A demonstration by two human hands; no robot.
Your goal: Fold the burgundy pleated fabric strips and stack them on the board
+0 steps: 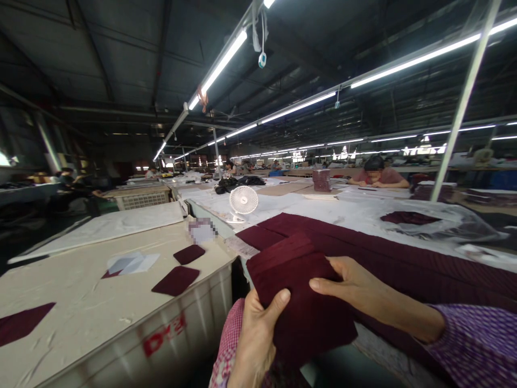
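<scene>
A dark maroon fabric piece (299, 302) is held up between my two hands, tilted toward me. My left hand (262, 323) grips its left edge, the thumb lying on top and the fingers hidden beneath. On the right edge, my right hand (343, 280) pinches the cloth with its thumb in front. A folded or second layer shows along the upper part; I cannot tell which. Just beyond my hands, long rows of overlapping maroon fabric pieces (388, 269) cover the near side of the white table.
Left stands a cream-topped bin (202, 302) with loose maroon pieces (176, 281) and pale sheets (133, 263) on it. A small white fan (243, 200) is on the table. Clear plastic (452, 215) and a maroon stack (322, 180) lie farther off. A person (377, 175) leans at the far side.
</scene>
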